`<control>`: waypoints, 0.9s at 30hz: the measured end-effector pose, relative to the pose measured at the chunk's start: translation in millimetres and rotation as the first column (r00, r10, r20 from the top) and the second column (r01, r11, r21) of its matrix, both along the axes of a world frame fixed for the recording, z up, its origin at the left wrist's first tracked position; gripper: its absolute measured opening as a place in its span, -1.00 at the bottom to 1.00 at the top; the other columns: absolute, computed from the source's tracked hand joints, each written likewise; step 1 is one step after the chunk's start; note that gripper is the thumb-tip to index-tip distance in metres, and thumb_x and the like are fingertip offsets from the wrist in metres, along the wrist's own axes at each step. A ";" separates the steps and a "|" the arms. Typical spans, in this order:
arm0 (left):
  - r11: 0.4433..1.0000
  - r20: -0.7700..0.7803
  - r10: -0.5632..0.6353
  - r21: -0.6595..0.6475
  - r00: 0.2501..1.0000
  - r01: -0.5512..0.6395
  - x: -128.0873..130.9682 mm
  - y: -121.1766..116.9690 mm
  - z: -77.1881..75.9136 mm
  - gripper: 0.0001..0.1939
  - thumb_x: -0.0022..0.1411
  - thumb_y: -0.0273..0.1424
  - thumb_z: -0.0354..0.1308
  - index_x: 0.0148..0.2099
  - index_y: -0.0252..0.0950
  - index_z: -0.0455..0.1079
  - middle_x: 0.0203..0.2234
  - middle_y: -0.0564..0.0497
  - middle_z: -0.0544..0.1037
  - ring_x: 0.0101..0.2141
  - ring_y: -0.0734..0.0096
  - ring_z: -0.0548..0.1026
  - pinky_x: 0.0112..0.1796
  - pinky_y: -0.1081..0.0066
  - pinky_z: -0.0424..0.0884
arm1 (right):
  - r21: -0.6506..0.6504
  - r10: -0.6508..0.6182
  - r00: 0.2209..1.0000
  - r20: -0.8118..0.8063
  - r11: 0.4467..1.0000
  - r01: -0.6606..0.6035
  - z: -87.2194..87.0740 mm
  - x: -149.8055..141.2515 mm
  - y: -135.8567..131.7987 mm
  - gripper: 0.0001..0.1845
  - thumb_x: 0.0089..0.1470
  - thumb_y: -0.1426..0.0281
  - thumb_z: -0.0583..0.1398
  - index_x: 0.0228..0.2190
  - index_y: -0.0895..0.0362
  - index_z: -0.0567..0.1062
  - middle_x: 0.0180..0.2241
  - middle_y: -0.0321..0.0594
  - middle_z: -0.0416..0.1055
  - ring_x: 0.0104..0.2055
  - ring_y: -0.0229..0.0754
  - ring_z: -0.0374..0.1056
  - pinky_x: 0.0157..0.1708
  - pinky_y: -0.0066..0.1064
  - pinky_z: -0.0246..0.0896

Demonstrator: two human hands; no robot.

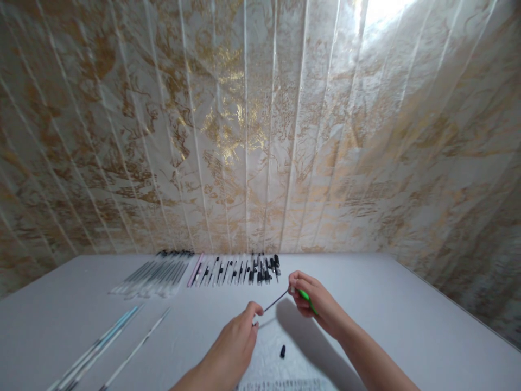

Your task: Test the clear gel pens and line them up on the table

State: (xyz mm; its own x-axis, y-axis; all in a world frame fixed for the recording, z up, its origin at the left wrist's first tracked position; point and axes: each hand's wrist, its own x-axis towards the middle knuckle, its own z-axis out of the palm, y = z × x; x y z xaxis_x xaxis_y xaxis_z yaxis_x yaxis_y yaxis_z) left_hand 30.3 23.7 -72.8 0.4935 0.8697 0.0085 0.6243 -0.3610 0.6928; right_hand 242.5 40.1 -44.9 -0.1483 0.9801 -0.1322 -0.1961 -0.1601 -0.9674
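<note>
A thin dark pen refill (275, 302) slants between my two hands above the table. My left hand (238, 336) is closed, pinching its lower end between thumb and fingers. At the upper end, my right hand (311, 296) grips it near the fingertips. A bright green piece (305, 296) also shows in the right palm, its kind mostly hidden by the fingers. Below the hands, a small black pen cap (283, 351) lies on the table, touched by neither hand.
Rows of pen parts (232, 271), clear and black, line the back of the white table (366, 326). Grey refills (158, 274) lie to their left. Blue and white sticks (101, 342) lie front left. A patterned curtain (260, 136) hangs behind. Something printed or clear (280, 385) shows at the front edge.
</note>
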 end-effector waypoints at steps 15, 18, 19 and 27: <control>0.976 -0.407 -0.213 -0.047 0.888 0.213 41.3 -26.3 29.5 -0.63 0.08 -0.62 0.03 -0.05 -0.26 0.28 -0.03 -0.09 0.40 -0.14 0.28 0.46 -0.17 0.42 0.30 | -0.183 0.201 0.898 0.392 0.973 -0.138 -15.7 59.4 14.6 -0.89 -0.24 0.38 0.10 -0.53 0.10 0.26 -0.64 -0.49 0.11 -0.72 -0.47 -0.16 -0.76 -0.59 -0.34; 0.982 -0.419 -0.168 0.012 0.892 0.190 51.3 -18.9 22.4 -0.67 0.07 -0.64 0.02 -0.12 -0.26 0.34 -0.13 -0.05 0.48 -0.19 0.29 0.49 -0.19 0.42 0.31 | -0.164 0.180 0.886 0.428 0.979 -0.120 -13.6 64.7 13.6 -0.93 -0.23 0.40 0.10 -0.56 0.11 0.27 -0.65 -0.48 0.12 -0.73 -0.47 -0.14 -0.76 -0.59 -0.29; 0.983 -0.418 -0.145 0.042 0.897 0.178 54.9 -15.4 19.7 -0.68 0.06 -0.63 0.01 -0.14 -0.27 0.36 -0.16 -0.04 0.50 -0.21 0.28 0.49 -0.19 0.41 0.31 | -0.161 0.173 0.880 0.442 0.981 -0.112 -13.3 67.2 13.2 -0.94 -0.22 0.40 0.10 -0.57 0.12 0.28 -0.66 -0.48 0.12 -0.73 -0.47 -0.13 -0.77 -0.59 -0.28; 0.968 -0.370 -0.108 0.171 0.923 0.182 96.6 21.9 14.9 -0.74 0.07 -0.59 0.06 -0.20 -0.27 0.45 -0.25 -0.03 0.57 -0.19 0.29 0.50 -0.19 0.44 0.31 | -0.093 -0.016 0.816 0.578 0.992 0.085 -17.7 97.6 16.6 -0.94 -0.16 0.48 0.08 -0.60 0.13 0.28 -0.71 -0.47 0.12 -0.75 -0.44 -0.04 -0.76 -0.56 -0.20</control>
